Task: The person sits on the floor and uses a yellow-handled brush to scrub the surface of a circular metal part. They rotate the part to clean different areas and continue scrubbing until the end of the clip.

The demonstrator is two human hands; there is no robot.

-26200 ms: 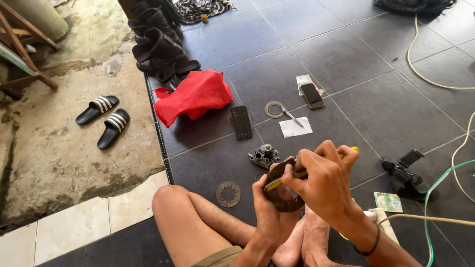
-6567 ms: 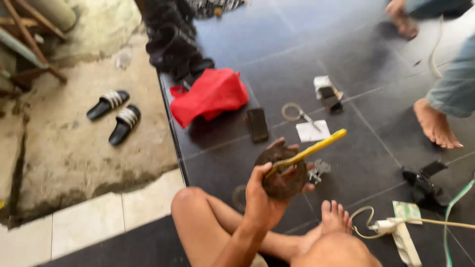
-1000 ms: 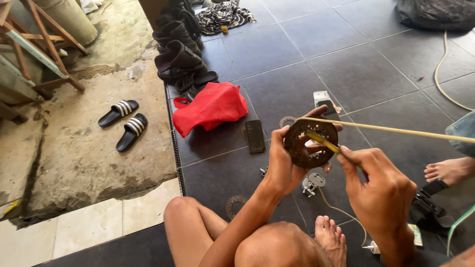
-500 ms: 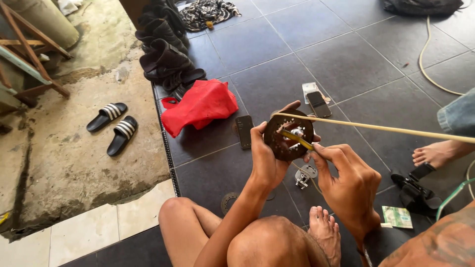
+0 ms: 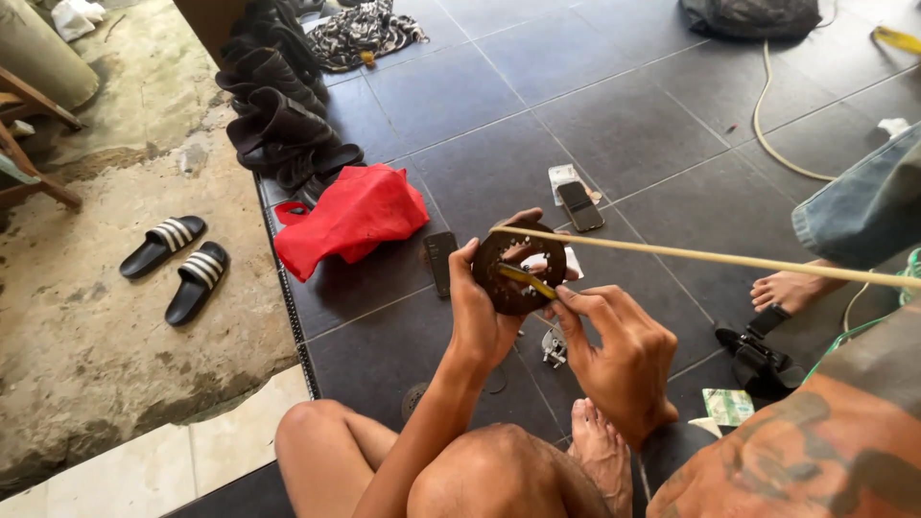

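Rusty brown metal is what you have in your left hand (image 5: 480, 317): a round toothed disc (image 5: 513, 270) with a ring of holes, held upright in front of you above the dark tiled floor (image 5: 614, 105). Your left fingers are curled round its left rim, with the thumb on the near face and the fingertips showing past the far edge, so the grasp is firm. Your right hand (image 5: 614, 350) is pinched closed on a thin yellow tool (image 5: 523, 279), whose tip lies against the disc's face near the centre. By the look of it you are picking or scraping at the disc's middle; the next move calls for a steady left hold and small, controlled pressure from the tool tip. A pale cord (image 5: 710, 257) stretches across just behind the disc's top edge toward another person's bare foot (image 5: 791, 288) at the right; keep clear of it
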